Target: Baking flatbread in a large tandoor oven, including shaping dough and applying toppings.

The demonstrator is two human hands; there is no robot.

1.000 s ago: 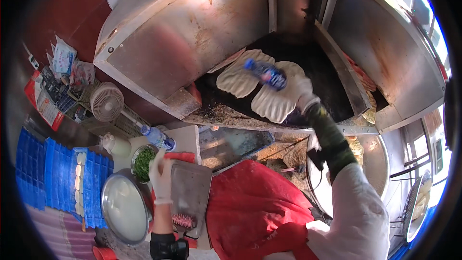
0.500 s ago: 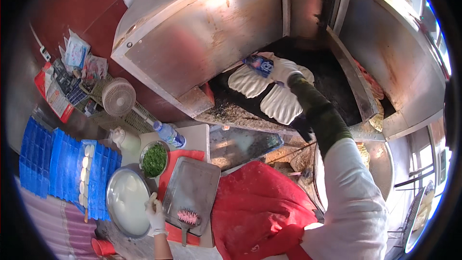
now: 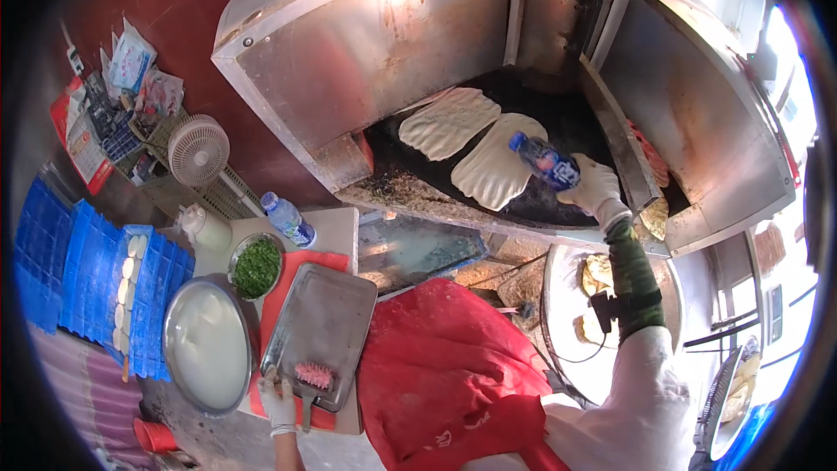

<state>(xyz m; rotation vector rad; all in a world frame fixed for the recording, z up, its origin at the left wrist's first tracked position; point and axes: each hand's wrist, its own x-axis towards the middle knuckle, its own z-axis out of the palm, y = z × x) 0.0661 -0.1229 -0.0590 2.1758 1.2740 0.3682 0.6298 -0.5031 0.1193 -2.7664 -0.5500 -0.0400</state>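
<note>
My right hand (image 3: pixel 597 189), in a white glove, grips a blue-labelled plastic bottle (image 3: pixel 545 161), tilted with its cap end to the left. The bottle hangs above the right-hand stretched dough sheet (image 3: pixel 497 170) on the dark griddle (image 3: pixel 405 185). A second dough sheet (image 3: pixel 449 125) lies just left of it, ridged along its length. My left hand (image 3: pixel 277 406), also gloved, has its fingers curled beside the lower left edge of a metal tray (image 3: pixel 336 310); what they hold, if anything, is hidden. A pink-bristled brush (image 3: pixel 314 375) rests on the tray.
Left of the tray stand a metal basin (image 3: pixel 205 344) of whitish liquid and a bowl of chopped greens (image 3: pixel 255 268). Another bottle (image 3: pixel 288 220) stands behind them. Blue trays (image 3: pixel 109 270) and a fan (image 3: pixel 199 150) are farther left. Metal walls (image 3: pixel 392 52) enclose the griddle's back and sides.
My right hand with the bottle has moved right and nearer, uncovering the dough sheets. My left hand has come from the basin's rim to beside the tray's lower edge. The view has shifted slightly.
</note>
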